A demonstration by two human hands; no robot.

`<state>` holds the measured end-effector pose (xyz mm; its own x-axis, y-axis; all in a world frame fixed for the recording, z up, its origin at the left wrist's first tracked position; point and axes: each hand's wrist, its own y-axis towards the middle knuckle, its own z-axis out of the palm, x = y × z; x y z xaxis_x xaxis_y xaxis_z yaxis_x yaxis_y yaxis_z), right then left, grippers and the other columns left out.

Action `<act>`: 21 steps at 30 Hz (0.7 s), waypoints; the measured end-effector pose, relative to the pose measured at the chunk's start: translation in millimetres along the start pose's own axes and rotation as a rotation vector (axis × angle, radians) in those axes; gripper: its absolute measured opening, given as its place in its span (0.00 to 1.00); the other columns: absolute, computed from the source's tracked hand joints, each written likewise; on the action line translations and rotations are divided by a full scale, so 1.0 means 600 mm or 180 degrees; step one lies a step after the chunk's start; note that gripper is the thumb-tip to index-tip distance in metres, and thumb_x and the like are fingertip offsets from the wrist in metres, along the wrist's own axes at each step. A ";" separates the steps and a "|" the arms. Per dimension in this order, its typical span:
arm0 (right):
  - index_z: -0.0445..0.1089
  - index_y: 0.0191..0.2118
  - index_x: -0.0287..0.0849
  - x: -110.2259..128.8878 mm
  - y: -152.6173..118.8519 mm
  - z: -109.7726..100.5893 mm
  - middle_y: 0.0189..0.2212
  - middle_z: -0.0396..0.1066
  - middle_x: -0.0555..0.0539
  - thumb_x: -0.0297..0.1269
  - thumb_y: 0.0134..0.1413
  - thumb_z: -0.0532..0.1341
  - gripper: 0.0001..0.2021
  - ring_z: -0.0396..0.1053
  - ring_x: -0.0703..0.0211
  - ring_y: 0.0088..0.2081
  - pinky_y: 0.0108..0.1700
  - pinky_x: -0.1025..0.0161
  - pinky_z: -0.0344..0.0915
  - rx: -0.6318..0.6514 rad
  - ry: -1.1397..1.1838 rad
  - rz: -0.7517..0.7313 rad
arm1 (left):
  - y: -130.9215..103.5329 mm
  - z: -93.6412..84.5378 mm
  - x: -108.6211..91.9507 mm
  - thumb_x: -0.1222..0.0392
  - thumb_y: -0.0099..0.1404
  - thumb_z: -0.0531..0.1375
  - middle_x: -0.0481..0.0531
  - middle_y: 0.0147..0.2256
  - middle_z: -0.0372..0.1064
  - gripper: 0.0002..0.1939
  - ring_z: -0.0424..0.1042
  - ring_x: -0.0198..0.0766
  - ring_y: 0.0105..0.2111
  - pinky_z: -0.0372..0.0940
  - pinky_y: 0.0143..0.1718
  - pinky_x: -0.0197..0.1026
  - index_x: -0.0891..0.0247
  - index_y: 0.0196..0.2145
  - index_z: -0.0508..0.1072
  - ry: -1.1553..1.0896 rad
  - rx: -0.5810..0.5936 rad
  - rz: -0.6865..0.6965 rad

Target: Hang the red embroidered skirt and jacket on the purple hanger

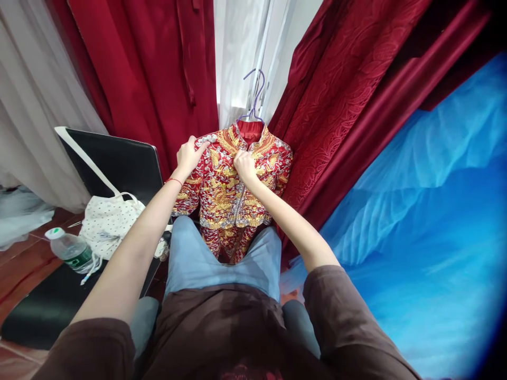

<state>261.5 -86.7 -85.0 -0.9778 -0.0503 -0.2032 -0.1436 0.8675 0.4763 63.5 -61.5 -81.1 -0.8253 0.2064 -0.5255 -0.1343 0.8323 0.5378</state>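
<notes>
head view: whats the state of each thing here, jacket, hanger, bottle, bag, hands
embroidered red jacket: hanging on its hanger, front closed
purple hanger: hooked up high, carrying the jacket
water bottle: lying on its side, cap on
dotted white bag: slumped on the black chair
left hand: gripping the jacket shoulder
right hand: pinching the jacket's front near the collar

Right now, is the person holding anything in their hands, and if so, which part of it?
Both hands grip the red and gold embroidered jacket on its hanger: the left hand at its shoulder, the right hand at the front opening below the collar.
</notes>
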 end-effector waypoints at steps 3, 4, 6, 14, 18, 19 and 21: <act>0.67 0.56 0.28 0.001 -0.002 -0.001 0.41 0.73 0.30 0.26 0.64 0.44 0.22 0.73 0.47 0.40 0.38 0.51 0.71 0.0077 -0.0092 -0.0022 | 0.000 -0.002 0.000 0.28 0.66 0.45 0.64 0.42 0.76 0.36 0.74 0.56 0.46 0.65 0.46 0.47 0.60 0.50 0.72 0.0007 0.0026 0.0026; 0.67 0.56 0.26 0.000 -0.004 -0.003 0.42 0.72 0.29 0.25 0.64 0.43 0.22 0.73 0.47 0.40 0.38 0.52 0.70 0.0101 -0.0104 -0.0044 | 0.000 -0.003 0.000 0.28 0.66 0.45 0.64 0.42 0.76 0.36 0.74 0.57 0.46 0.65 0.46 0.47 0.60 0.50 0.72 0.0006 0.0038 0.0020; 0.66 0.55 0.24 -0.004 -0.011 -0.006 0.42 0.72 0.27 0.24 0.64 0.42 0.22 0.73 0.47 0.41 0.38 0.53 0.70 0.0137 -0.0084 -0.0085 | 0.001 -0.004 0.000 0.29 0.67 0.45 0.64 0.42 0.75 0.35 0.74 0.58 0.47 0.65 0.46 0.48 0.60 0.50 0.72 0.0005 0.0059 -0.0013; 0.66 0.55 0.28 0.011 -0.061 0.009 0.40 0.72 0.29 0.28 0.66 0.42 0.21 0.73 0.46 0.40 0.36 0.52 0.71 0.0310 -0.0054 0.0045 | 0.006 -0.002 0.001 0.29 0.66 0.46 0.66 0.45 0.74 0.34 0.73 0.60 0.49 0.64 0.49 0.52 0.59 0.50 0.72 -0.0052 0.0140 -0.0088; 0.67 0.52 0.24 0.040 -0.090 0.038 0.37 0.72 0.29 0.23 0.65 0.41 0.21 0.75 0.48 0.36 0.30 0.56 0.71 0.0436 -0.0236 0.0049 | 0.003 -0.003 0.001 0.29 0.66 0.46 0.66 0.44 0.75 0.34 0.73 0.60 0.49 0.65 0.49 0.52 0.59 0.50 0.72 -0.0062 0.0095 -0.0093; 0.68 0.51 0.24 0.045 -0.095 0.046 0.36 0.72 0.29 0.22 0.64 0.42 0.20 0.75 0.48 0.35 0.30 0.57 0.71 0.0469 -0.0240 0.0035 | 0.002 -0.003 0.001 0.29 0.66 0.46 0.65 0.44 0.75 0.34 0.73 0.60 0.49 0.65 0.49 0.52 0.59 0.50 0.72 -0.0066 0.0084 -0.0088; 0.69 0.49 0.26 0.052 -0.104 0.058 0.35 0.73 0.31 0.21 0.63 0.44 0.19 0.75 0.50 0.35 0.28 0.59 0.72 0.0543 -0.0229 0.0029 | 0.000 -0.004 0.000 0.29 0.66 0.46 0.65 0.44 0.75 0.34 0.73 0.59 0.49 0.65 0.49 0.51 0.59 0.50 0.72 -0.0067 0.0071 -0.0080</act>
<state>245.6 -125.2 -150.9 -0.9647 -0.0118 -0.2632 -0.1009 0.9394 0.3276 62.1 -62.7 -79.3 -0.8100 0.1960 -0.5526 -0.1422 0.8486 0.5095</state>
